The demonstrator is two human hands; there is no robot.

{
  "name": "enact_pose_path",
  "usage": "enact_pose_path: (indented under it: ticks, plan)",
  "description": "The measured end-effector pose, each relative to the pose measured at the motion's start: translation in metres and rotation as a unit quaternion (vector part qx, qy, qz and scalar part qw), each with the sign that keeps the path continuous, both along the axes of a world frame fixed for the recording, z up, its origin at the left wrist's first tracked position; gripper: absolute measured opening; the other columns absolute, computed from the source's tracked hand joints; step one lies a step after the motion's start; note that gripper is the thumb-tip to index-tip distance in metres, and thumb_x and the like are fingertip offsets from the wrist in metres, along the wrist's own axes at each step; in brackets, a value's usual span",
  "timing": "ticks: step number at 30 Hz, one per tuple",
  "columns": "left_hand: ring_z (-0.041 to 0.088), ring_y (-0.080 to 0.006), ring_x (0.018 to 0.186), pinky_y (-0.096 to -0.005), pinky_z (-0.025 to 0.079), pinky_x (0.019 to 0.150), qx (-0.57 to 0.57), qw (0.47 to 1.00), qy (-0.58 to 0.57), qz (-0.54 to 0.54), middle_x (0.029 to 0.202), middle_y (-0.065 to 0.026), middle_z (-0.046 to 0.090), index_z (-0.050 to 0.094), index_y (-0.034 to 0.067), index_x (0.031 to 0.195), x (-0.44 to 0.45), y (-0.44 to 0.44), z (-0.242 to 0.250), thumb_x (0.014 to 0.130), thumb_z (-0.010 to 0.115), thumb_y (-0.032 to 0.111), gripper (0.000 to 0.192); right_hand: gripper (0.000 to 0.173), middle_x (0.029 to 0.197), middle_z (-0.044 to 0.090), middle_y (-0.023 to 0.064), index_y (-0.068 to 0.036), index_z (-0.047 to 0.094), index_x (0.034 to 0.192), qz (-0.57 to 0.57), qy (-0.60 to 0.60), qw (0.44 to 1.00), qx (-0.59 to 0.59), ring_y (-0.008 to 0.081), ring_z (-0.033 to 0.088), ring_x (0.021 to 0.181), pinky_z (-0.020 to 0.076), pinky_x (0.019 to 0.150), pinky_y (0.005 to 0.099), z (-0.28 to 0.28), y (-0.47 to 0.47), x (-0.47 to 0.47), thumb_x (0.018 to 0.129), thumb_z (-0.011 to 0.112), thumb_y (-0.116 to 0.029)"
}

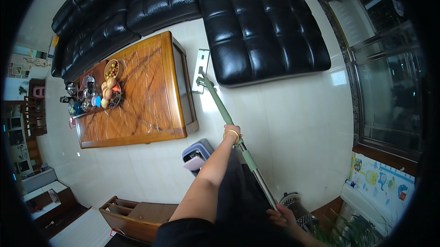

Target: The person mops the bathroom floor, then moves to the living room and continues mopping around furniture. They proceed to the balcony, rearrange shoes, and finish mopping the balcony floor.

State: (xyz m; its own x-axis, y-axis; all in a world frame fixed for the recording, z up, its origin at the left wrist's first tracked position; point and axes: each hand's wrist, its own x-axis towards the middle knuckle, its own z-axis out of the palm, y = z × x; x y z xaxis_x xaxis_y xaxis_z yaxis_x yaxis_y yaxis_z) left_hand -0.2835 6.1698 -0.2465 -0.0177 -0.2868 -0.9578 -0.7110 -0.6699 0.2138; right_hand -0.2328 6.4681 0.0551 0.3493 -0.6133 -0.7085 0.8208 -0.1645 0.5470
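A flat mop's green and metal pole (pixel 250 161) slants across the floor before me. My left hand (pixel 232 131), with a gold bangle at its wrist, is closed around the green upper part of the pole. Lower down, my right hand (pixel 282 215) holds the metal end of the pole. The flat mop head (pixel 200 71) lies on the pale tiled floor in the gap between the wooden coffee table (pixel 147 92) and the black leather sofa (pixel 268 40).
A fruit basket (pixel 118 99), a bowl (pixel 109 71) and glassware stand on the table. A small bin (pixel 197 152) is left of my forearm. Lower down are a wooden cabinet (pixel 144 216), a dark patterned container (pixel 299 211) and a plant (pixel 347 229). Glass doors (pixel 388 99) line the right.
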Motion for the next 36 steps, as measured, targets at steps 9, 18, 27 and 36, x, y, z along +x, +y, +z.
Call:
enact_pose_path:
  ticks: [9, 18, 27, 36]
  plan:
    - [0.061, -0.0235, 0.059, -0.0354, 0.048, 0.054, 0.038, 0.995, -0.053, -0.078, 0.077, -0.0140, 0.060, 0.031, -0.004, 0.108, 0.081, 0.110, 0.043, 0.081, 0.047, 0.008, 0.034, 0.035, 0.075, 0.038, 0.0042, -0.021, 0.034, 0.128, -0.149, -0.014, 0.988, -0.026, 0.0083, 0.032, 0.045, 0.0285, 0.033, 0.0175, 0.039, 0.109, 0.083, 0.094, 0.035, -0.023]
    - [0.062, -0.0241, 0.069, -0.0337, 0.048, 0.062, 0.060, 0.955, 0.053, -0.286, 0.073, -0.0093, 0.063, 0.044, -0.009, 0.105, 0.143, 0.190, 0.025, 0.087, 0.038, 0.016, 0.032, 0.038, 0.074, 0.041, 0.0092, -0.018, 0.041, 0.123, -0.030, 0.184, 0.980, 0.075, 0.0124, 0.037, 0.048, 0.0317, 0.039, 0.0202, 0.084, 0.171, 0.152, 0.085, 0.047, -0.017]
    - [0.055, -0.0279, 0.050, -0.0387, 0.045, 0.048, 0.022, 0.992, 0.125, -0.011, 0.061, -0.0167, 0.053, 0.051, -0.008, 0.075, 0.143, 0.205, -0.022, 0.072, 0.050, 0.010, 0.018, 0.053, 0.110, 0.042, 0.0405, -0.011, 0.036, 0.131, -0.146, 0.317, 0.932, 0.100, 0.0186, 0.043, 0.049, 0.0370, 0.043, 0.0224, 0.106, 0.156, 0.135, 0.080, 0.036, -0.026]
    - [0.050, -0.0240, 0.044, -0.0360, 0.047, 0.044, 0.130, 0.961, 0.172, 0.171, 0.055, -0.0116, 0.050, 0.045, 0.000, 0.087, 0.128, 0.166, 0.054, 0.081, 0.047, 0.020, 0.020, 0.025, 0.084, 0.051, 0.0123, -0.006, 0.056, 0.099, 0.258, 0.845, 0.456, 0.106, 0.0228, 0.051, 0.084, 0.0366, 0.088, 0.0363, 0.118, 0.119, 0.105, 0.076, 0.062, -0.013]
